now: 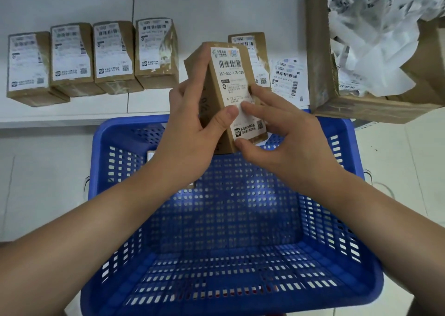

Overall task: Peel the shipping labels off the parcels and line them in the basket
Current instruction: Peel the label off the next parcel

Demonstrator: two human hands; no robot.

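Over the perforated blue plastic basket (346,132), my left hand (190,132) grips a brown cardboard parcel (207,79) while my right hand (284,135) pinches its white "050-050 V05-220" shipping label (234,84).

Held in the left hand (190,132), the parcel (218,94) is matt brown cardboard with a smooth white paper shipping label (237,91); below it the basket (115,132) is glossy blue perforated plastic; right of the right hand (284,137), crumpled white paper labels (375,38) fill a rough cardboard box (320,58)

white shelf (72,0) | 5 labelled parcels (72,55) | loose labels (287,79) | big carton (322,75)
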